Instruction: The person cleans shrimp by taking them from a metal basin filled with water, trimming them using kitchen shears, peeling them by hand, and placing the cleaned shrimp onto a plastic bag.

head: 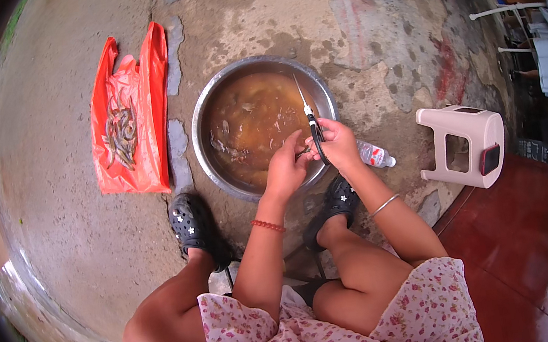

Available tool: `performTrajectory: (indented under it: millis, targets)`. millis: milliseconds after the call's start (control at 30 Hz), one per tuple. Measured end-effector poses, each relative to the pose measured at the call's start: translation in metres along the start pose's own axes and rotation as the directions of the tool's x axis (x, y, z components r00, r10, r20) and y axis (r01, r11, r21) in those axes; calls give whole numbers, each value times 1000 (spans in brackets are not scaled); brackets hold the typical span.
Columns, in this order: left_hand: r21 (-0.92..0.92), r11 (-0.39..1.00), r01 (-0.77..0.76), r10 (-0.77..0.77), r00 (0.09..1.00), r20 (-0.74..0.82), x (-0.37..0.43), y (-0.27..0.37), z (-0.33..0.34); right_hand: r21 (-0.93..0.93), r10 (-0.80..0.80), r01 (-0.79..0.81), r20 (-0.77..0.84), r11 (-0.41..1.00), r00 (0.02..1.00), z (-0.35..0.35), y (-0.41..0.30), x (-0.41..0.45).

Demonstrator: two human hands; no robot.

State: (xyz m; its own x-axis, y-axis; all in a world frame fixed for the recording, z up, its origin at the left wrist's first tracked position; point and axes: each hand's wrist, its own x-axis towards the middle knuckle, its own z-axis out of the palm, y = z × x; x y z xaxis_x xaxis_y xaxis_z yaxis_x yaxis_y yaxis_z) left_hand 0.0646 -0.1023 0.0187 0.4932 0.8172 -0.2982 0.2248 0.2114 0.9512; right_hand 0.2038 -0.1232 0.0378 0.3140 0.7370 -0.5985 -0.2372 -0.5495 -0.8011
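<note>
A steel basin (201, 144) of murky brown water sits on the ground before me, with dark bits and froth in it. My right hand (336, 145), over the basin's near right rim, holds black-handled scissors (318, 137), their blades pointing away from me above the water. My left hand (285, 167) is just beside it, over the near rim, its thumb and fingers pinched around a small dark thing (305, 151). Fingers mostly hide that thing, so its kind is unclear. Left of the basin, a red plastic bag (153, 160) lies spread with a pile of small, slender grey-brown shrimp or fish (121, 133) on it.
A clear plastic bottle (374, 154) lies against the basin's right side. Farther right are a pale pink plastic stool (462, 114) and a dark phone-like device (489, 160) on its seat. My black clogs (189, 222) flank the basin's near side. The concrete is damp and cracked.
</note>
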Motion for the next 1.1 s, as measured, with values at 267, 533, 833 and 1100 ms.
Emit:
performTrajectory:
  millis: [267, 533, 833, 1100]
  targets:
    - [-375, 908, 188, -174, 982, 71, 5, -18, -9, 51, 19, -13, -119, 999, 993, -1, 0, 1]
    - [-960, 229, 160, -262, 960, 97, 3, -11, 1, 287, 87, -30, -187, 958, 979, 17, -11, -15]
    - [-959, 282, 26, -365, 927, -83, 11, -10, -9, 27, -59, 58, 9, 998, 998, 4, -14, -28]
    - [-924, 375, -72, -286, 939, -189, 20, 8, -33, -370, -80, 183, 277, 911, 958, -15, -4, -50]
